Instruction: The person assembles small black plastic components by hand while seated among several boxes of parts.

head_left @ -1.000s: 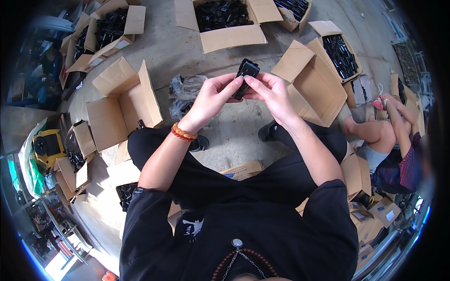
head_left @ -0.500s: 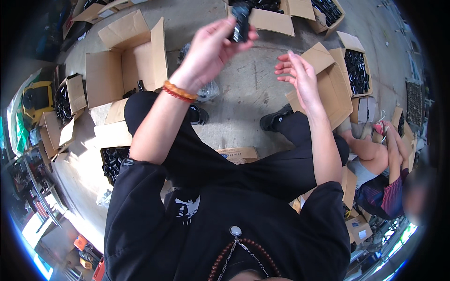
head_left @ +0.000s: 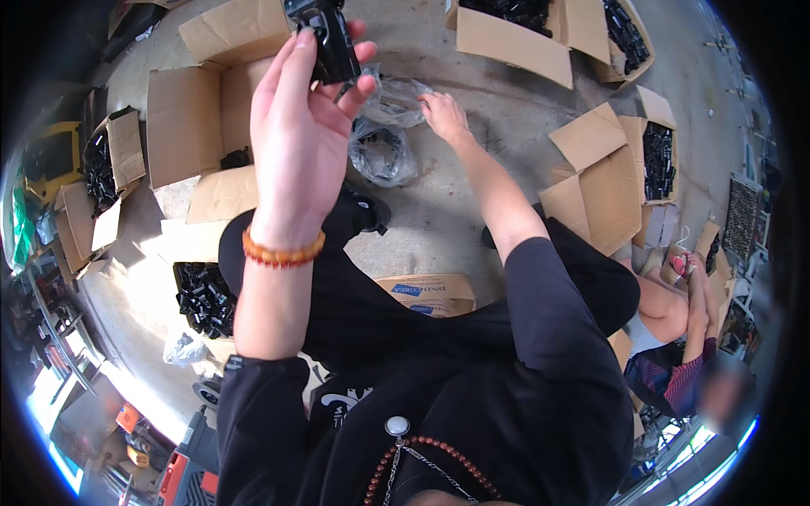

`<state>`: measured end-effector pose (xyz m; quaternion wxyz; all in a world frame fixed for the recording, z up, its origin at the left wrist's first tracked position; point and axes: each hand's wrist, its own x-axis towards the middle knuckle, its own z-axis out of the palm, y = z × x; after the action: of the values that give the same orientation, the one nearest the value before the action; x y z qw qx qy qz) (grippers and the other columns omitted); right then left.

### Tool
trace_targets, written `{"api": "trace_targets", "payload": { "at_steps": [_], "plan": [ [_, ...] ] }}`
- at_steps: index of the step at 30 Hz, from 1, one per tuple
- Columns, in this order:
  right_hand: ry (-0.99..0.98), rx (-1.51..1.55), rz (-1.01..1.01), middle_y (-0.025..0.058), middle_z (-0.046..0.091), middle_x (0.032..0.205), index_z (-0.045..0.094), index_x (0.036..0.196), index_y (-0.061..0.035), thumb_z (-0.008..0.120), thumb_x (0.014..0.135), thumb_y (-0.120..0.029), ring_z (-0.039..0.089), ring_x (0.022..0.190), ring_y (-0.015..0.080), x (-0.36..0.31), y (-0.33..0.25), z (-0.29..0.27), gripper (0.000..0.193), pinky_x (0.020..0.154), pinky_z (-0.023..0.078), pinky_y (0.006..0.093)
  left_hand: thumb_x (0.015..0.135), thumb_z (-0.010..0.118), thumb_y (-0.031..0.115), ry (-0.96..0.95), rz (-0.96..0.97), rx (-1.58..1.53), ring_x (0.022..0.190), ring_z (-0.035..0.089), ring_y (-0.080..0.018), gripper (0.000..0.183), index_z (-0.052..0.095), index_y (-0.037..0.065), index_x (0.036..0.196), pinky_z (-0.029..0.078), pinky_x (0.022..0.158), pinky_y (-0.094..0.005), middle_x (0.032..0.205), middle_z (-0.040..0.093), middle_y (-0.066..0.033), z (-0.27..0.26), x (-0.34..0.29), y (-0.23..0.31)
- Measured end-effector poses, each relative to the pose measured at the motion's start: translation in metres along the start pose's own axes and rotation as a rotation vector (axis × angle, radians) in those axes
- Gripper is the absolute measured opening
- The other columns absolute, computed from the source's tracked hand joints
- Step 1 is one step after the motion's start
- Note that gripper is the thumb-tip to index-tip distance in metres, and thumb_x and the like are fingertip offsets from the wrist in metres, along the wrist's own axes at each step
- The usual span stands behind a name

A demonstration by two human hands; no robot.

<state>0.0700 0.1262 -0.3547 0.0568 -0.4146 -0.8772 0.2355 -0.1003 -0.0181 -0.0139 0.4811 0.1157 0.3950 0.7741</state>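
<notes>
- Concrete floor (head_left: 434, 228), mid-frame, under the cartons and bags.
- Open cardboard carton (head_left: 186, 126), upper left, flaps spread.
- Clear plastic bags (head_left: 384, 160), just above centre — crumpled, something dark showing through the lower one.
- Left hand (head_left: 299, 143), left of centre towards the top: fingers curled round a black part (head_left: 336, 51), gripping it.
- Right hand (head_left: 445, 116), above centre: fingertips at the upper bag's edge — whether they pinch it, I cannot tell. The step in hand looks like getting at the bags with the part held aside; it would call for a light pinch on the film and a steady left grip.
- Black part, at the top edge, left of centre, held upright-ish.
</notes>
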Motion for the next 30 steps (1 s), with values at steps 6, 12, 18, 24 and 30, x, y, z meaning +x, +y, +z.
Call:
{"api": "trace_targets", "payload": {
  "at_steps": [6,12,18,24,30],
  "plan": [
    [-0.219,-0.16,0.017,0.0107,0.07,0.103,0.068,0.107,-0.0157,0.057,0.09,-0.018,0.066,0.101,0.0322,0.032,-0.005,0.036,0.02,0.087,0.054,0.0447,0.097,0.056,0.01,-0.017,-0.048,0.037,0.1,0.059,-0.0116,0.028,0.055,0.0,0.124,0.05,0.081,-0.0262,0.119,0.061,-0.0084,-0.014,0.004,0.011],
    [-0.398,-0.25,0.052,0.0116,0.071,0.1,0.066,0.109,-0.0157,0.063,0.088,-0.019,0.067,0.099,0.0324,0.047,-0.004,0.04,0.021,0.084,0.054,0.0454,0.095,0.062,0.006,0.013,-0.031,0.062,0.096,0.06,-0.0125,0.033,0.054,-0.001,0.126,0.051,0.081,-0.025,0.12,0.061,-0.0106,-0.021,0.014,0.009],
    [-0.338,-0.279,-0.112,0.011,0.07,0.102,0.067,0.102,-0.0112,0.057,0.089,-0.014,0.068,0.098,0.0298,0.045,0.0,0.051,0.017,0.082,0.055,0.0434,0.094,0.062,0.004,0.045,-0.064,0.085,0.096,0.061,-0.0133,0.034,0.053,-0.002,0.126,0.051,0.078,-0.0246,0.119,0.062,-0.0116,-0.019,0.015,0.003],
    [-0.377,-0.266,-0.15,0.0094,0.068,0.106,0.063,0.107,-0.0084,0.064,0.086,-0.017,0.067,0.1,0.0296,0.04,-0.007,0.041,0.023,0.084,0.054,0.0432,0.097,0.057,0.006,0.004,-0.091,0.176,0.098,0.058,-0.0125,0.036,0.051,-0.002,0.131,0.05,0.08,-0.0242,0.124,0.059,-0.0125,-0.009,0.013,-0.001],
    [-0.318,-0.255,-0.078,0.0119,0.07,0.099,0.059,0.114,-0.0112,0.063,0.086,-0.017,0.069,0.095,0.0304,0.031,-0.01,0.04,0.029,0.08,0.055,0.0443,0.097,0.058,0.005,-0.006,-0.107,0.174,0.097,0.059,-0.0122,0.035,0.051,-0.002,0.13,0.05,0.08,-0.0249,0.123,0.059,-0.0124,-0.005,0.011,-0.003]
  ]
}}
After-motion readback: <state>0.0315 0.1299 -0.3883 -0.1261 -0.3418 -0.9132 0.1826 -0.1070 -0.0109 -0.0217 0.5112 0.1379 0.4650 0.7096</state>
